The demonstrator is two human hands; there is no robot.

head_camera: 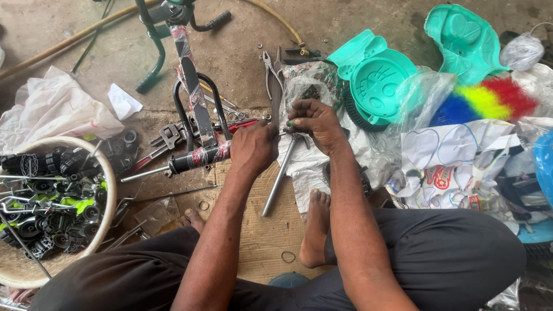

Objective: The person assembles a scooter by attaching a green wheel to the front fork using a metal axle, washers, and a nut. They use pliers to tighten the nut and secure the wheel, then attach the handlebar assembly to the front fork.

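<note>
Both hands — fingers curled — on frame tube

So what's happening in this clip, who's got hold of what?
A person sits cross-legged on the floor among bicycle parts. Their left hand grips a black tube wrapped in plastic film, part of a small cycle frame lying on the ground. Their right hand pinches a small part at the tube's end; what it is cannot be made out. A metal rod lies on cardboard just below. Pliers, teal plastic seat parts and a basket of small wheels lie around.
</note>
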